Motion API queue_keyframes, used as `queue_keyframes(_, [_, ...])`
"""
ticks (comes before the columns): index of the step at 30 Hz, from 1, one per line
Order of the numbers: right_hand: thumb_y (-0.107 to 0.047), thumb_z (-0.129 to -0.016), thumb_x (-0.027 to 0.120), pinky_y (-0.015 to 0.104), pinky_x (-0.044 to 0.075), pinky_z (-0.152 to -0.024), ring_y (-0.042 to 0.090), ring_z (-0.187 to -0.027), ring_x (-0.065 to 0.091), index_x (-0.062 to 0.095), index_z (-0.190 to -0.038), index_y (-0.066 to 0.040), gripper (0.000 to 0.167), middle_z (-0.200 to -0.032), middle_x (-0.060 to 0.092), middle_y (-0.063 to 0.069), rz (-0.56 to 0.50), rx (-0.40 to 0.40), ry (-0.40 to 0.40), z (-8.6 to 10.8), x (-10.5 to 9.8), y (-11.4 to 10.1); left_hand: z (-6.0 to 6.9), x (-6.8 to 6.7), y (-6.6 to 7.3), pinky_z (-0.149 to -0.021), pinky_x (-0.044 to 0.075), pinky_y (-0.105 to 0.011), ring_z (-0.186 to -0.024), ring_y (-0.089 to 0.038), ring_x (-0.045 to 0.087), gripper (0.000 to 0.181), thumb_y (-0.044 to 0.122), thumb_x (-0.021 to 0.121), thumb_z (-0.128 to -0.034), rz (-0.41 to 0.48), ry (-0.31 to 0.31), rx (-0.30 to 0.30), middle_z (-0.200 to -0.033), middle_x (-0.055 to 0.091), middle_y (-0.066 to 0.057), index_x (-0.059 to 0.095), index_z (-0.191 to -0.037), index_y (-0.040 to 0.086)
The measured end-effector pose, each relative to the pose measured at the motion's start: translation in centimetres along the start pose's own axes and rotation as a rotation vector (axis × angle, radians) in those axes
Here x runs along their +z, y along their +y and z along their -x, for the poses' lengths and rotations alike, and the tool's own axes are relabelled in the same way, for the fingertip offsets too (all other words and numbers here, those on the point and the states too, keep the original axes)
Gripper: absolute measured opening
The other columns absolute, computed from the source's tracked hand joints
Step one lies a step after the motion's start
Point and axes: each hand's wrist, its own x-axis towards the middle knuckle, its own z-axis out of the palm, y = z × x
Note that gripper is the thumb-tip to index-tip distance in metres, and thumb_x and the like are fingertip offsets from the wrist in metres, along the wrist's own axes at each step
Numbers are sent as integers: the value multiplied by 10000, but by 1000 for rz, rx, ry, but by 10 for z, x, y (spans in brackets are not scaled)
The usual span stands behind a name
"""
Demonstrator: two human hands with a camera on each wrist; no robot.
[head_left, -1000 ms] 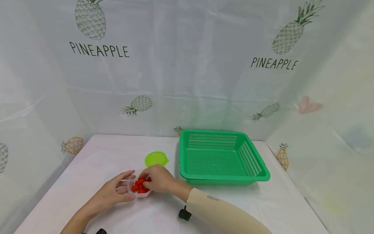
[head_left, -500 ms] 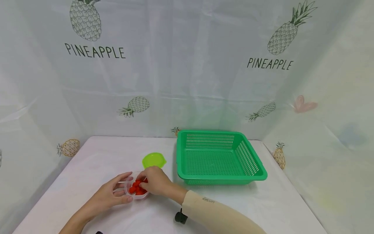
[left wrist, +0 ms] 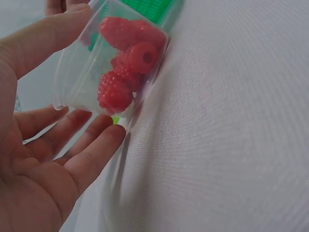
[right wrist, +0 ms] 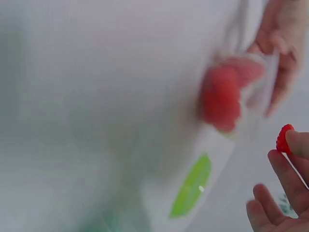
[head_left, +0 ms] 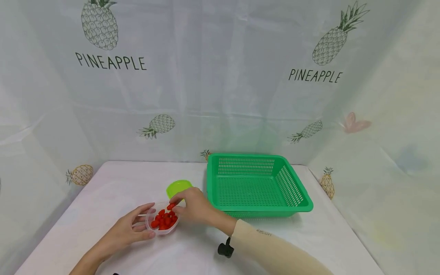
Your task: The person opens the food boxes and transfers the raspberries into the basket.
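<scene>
Our right hand (head_left: pixel 194 206) pinches a red, bumpy raspberry (head_left: pixel 170 206) near the far-right rim of the round, clear plastic tub (left wrist: pixel 79 89); our left hand (head_left: pixel 128 229), fingers loosely spread, flanks its left wall. White cloth-covered table (head_left: pixel 117 187) spreads leftward from the tub. Rightward, past a gap, stands the rectangular green plastic basket (head_left: pixel 254 209); behind, the lime-green plastic lid (head_left: pixel 178 186); inside, more raspberries (head_left: pixel 166 221).

The left hand (head_left: pixel 132 227) is held with its palm turned inward, fingers (left wrist: pixel 96 153) spread and only slightly bent, thumb (left wrist: pixel 46 38) set apart from them; behind it the left forearm (head_left: pixel 88 259) is bared. To its right, the right hand (head_left: pixel 197 207) is held raised, thumb and forefinger drawn into a pinch. The right forearm (head_left: pixel 271 246) is sleeved.
</scene>
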Motion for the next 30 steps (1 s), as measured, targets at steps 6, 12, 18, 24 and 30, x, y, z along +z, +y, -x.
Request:
queue_keyframes(6, [-131,-986,775,206,565,-888,97,-985,698,805,-1145,-111,163,-995,795,-55,-74,-23,17,7,-50,5,-2,2,0,-1013,593,-329,-1381,-397,555,914,285,889,-883,-13,9,-16,-1576,492,-214,382,-1633,157])
queue_keyframes(12, [-109,-988,765,277,613,-863,106,-935,718,797,-1167,-109,181,-987,794,-51,-90,3,36,11,-104,19,-1,2,-1,-1019,589,-323,-1379,-395,553,915,284,891,-881,-21,10,-7,-1575,489,-210,384,-1633,161])
queue_keyframes(18, [-122,-1005,740,293,596,-791,167,-926,741,780,-1204,-93,205,-1017,797,15,-86,80,41,3,-147,47,0,1,-3,-1019,588,-316,-1380,-397,555,909,266,884,-888,-1,7,2,-1580,476,-213,378,-1636,168])
queue_keyframes(24, [-144,-1028,716,350,598,-882,158,-995,729,761,-1253,-83,237,-1073,793,9,-17,116,27,-5,-171,77,1,1,-4,-1001,569,-221,-1397,-380,531,914,261,884,-888,12,1,-11,-1594,470,-196,373,-1641,179])
queue_keyframes(30, [-139,-1031,714,392,607,-923,198,-1028,744,751,-1264,-51,252,-1130,790,67,16,142,49,-8,-179,102,0,0,-3,-984,552,-179,-1394,-370,535,927,259,892,-881,23,-2,-8,-1604,460,-189,369,-1643,185])
